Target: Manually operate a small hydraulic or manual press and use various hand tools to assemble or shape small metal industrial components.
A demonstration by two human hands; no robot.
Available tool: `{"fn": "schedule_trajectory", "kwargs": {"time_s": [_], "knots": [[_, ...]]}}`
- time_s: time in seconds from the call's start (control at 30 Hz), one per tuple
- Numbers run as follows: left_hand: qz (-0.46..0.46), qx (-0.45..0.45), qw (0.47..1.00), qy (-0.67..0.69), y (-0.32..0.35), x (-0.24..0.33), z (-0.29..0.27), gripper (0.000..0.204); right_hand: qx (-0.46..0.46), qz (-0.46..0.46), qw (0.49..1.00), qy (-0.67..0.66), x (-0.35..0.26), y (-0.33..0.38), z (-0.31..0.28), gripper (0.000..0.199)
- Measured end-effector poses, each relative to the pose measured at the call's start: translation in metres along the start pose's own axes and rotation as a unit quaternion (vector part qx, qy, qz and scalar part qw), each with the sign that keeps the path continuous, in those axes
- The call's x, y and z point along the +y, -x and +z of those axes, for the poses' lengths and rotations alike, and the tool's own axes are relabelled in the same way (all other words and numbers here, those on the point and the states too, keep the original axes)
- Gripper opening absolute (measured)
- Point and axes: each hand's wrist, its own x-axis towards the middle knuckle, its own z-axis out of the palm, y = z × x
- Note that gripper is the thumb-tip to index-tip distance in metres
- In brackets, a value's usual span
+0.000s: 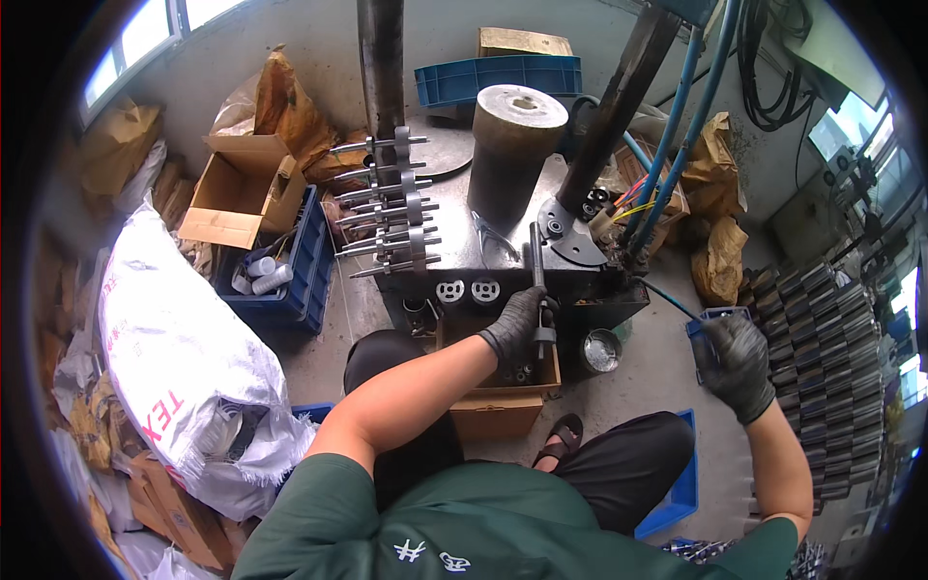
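Observation:
My left hand (pixel 522 325), in a dark glove, is wrapped around a metal shaft (pixel 537 253) with a collar near its lower end. The shaft stands nearly upright in the picture at the machine table's front edge, over an open cardboard box (pixel 497 414). Out to the right is my right hand (pixel 737 365), also gloved, beside a small blue bin (pixel 717 314). Motion smears its fingers, so I cannot make out their grip. Several shafts with round discs (pixel 418 209) stand in a row on the table's left side.
A thick metal cylinder (pixel 510 159) rises from the machine table (pixel 454 198). Left are a blue crate (pixel 307 275) and a large white sack (pixel 188 358). Stacked metal parts (pixel 822 387) line the right. Near my left hand stands a tin of pale grease-like stuff (pixel 601 350).

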Motion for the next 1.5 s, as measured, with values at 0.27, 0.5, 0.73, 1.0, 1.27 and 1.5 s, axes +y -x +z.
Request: {"fn": "schedule_trajectory", "kwargs": {"time_s": [0.27, 0.5, 0.73, 1.0, 1.27, 1.5], "knots": [[-0.037, 0.01, 0.996, 0.078, -0.036, 0.007, -0.015, 0.034, 0.094, 0.029, 0.971, -0.216, -0.06, -0.047, 0.096, 0.017], [-0.015, -0.025, 0.996, -0.085, 0.023, -0.004, -0.013, 0.034, -0.162, 0.179, 0.891, -0.383, -0.025, -0.03, 0.192, 0.021], [0.479, -0.03, 0.649, -0.59, 0.088, 0.066, -0.024, 0.022, -0.28, 0.179, 0.853, -0.403, -0.026, -0.036, 0.196, 0.029], [0.516, 0.016, 0.856, -0.033, 0.083, 0.163, -0.071, 0.018, -0.327, 0.072, 0.871, -0.359, -0.044, -0.048, 0.21, 0.035], [0.383, -0.108, 0.873, 0.281, 0.065, 0.222, -0.152, 0.031, -0.356, 0.067, 0.872, -0.328, -0.05, -0.046, 0.211, 0.03], [0.352, 0.016, 0.89, 0.29, 0.087, 0.208, -0.129, 0.03, -0.362, 0.063, 0.883, -0.294, -0.05, -0.03, 0.222, 0.034]]}}
